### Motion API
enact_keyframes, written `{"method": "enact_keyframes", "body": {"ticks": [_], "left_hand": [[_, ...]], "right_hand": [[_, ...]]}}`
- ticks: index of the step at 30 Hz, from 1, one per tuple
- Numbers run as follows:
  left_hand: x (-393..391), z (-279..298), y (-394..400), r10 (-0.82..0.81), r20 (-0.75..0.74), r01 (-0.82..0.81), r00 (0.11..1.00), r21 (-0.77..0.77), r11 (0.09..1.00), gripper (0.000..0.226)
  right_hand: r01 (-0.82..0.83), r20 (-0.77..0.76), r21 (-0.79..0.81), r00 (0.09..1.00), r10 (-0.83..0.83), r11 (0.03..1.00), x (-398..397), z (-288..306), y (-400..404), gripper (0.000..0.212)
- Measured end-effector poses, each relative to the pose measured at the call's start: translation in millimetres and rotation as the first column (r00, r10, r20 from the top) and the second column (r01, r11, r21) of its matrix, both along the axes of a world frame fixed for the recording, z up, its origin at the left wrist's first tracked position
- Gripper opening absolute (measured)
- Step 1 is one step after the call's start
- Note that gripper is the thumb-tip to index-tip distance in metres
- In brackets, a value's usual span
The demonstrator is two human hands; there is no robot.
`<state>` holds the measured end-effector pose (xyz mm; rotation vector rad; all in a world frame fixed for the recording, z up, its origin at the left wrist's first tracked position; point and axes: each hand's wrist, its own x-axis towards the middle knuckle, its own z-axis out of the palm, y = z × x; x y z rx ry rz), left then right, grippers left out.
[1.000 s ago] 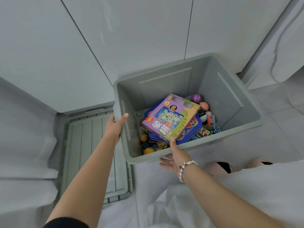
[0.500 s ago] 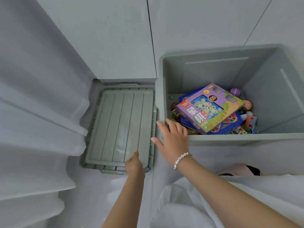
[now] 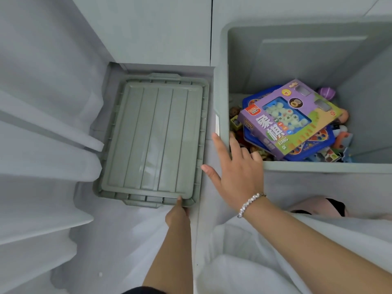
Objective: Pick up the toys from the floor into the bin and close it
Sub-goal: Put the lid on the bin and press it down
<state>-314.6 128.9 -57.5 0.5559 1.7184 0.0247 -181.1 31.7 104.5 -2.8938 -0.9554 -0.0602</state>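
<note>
Grey-green plastic lid [image 3: 151, 141] lies flat on the floor, directly left of the open bin [image 3: 220, 98], their long sides running parallel and almost touching. Its long axis points away from the person, toward the cupboard doors [image 3: 148, 28]; the short edge with the handle tab faces the body.

Left hand [image 3: 177, 215]: at the lid's near right corner, thumb tip on the rim. The fingers are hidden under the edge, so whether it grips the lid cannot be told. It is the nearer hand.

Right hand [image 3: 235, 170]: open, fingers spread, empty. It hovers over the bin's near left corner, fingertips pointing away, thumb toward the lid's right long side, just beside it.

Bin contents: purple game box [image 3: 290, 117] on top, tilted, over a blue box [image 3: 314, 149] and small toys. No toys show on the visible floor, so the collecting looks done; closing remains.

Judgement: the lid must rise and shift right, keeping its orientation, since its long axis already seems to match the bin's. The right hand needs only a short leftward reach to the long side.
</note>
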Motion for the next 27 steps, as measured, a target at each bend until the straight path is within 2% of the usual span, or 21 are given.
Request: {"method": "enact_keyframes", "body": {"ticks": [3,5,6,8,10,13,15,18,21,24,27], "left_hand": [[2.0,0.2,3.1,-0.042,-0.048,0.042,0.998,-0.002,0.999,0.031],[3.2,4.6,6.0,-0.029,-0.108,0.032,0.994,0.028,0.999,0.034],[4.2,8.9,6.6,0.029,-0.099,-0.027,0.995,0.027,0.999,0.029],[5.4,15.3,7.2,0.137,-0.032,-0.136,0.990,0.051,0.989,0.018],[5.1,24.7,7.8,0.223,0.044,-0.225,0.974,0.079,0.971,0.020],[-0.8,51.1,5.8,0.240,0.258,-0.266,0.936,0.071,0.961,0.019],[-4.9,71.4,6.9,0.215,0.415,-0.266,0.884,0.068,0.961,0.027],[-1.8,108.8,15.3,0.149,0.575,-0.258,0.804,0.112,0.960,0.044],[11.4,157.6,21.6,0.025,0.680,-0.226,0.733,0.208,0.952,0.040],[23.4,202.9,24.0,-0.203,0.674,-0.120,0.710,0.400,0.909,0.038],[30.2,243.4,33.3,-0.326,0.639,-0.082,0.696,0.522,0.849,0.033]], "right_hand": [[-0.015,-0.020,-0.002,1.000,0.015,1.000,-0.1,0.6,0.0,0.069],[-0.015,-0.017,0.002,1.000,0.015,1.000,-0.2,1.8,0.2,0.069],[-0.015,-0.019,0.003,1.000,0.015,1.000,0.1,2.4,0.4,0.070],[-0.019,-0.028,0.002,0.999,0.019,1.000,0.2,3.4,0.4,0.070],[-0.020,-0.040,-0.010,0.999,0.020,1.000,-0.4,5.4,-0.1,0.071],[-0.011,-0.070,-0.034,0.998,0.009,0.999,-1.0,7.6,-0.2,0.073],[-0.009,-0.099,-0.046,0.995,0.005,0.999,-1.3,8.6,-0.5,0.075],[-0.012,-0.182,-0.125,0.983,-0.011,0.992,-1.4,19.7,0.9,0.084],[-0.087,-0.260,-0.143,0.964,0.048,0.986,0.7,27.5,-2.5,0.096],[-0.115,-0.324,-0.024,0.940,0.101,0.993,-0.7,44.6,-3.0,0.096],[-0.077,-0.445,0.281,0.872,0.202,0.956,-2.2,73.3,10.0,0.089]]}}
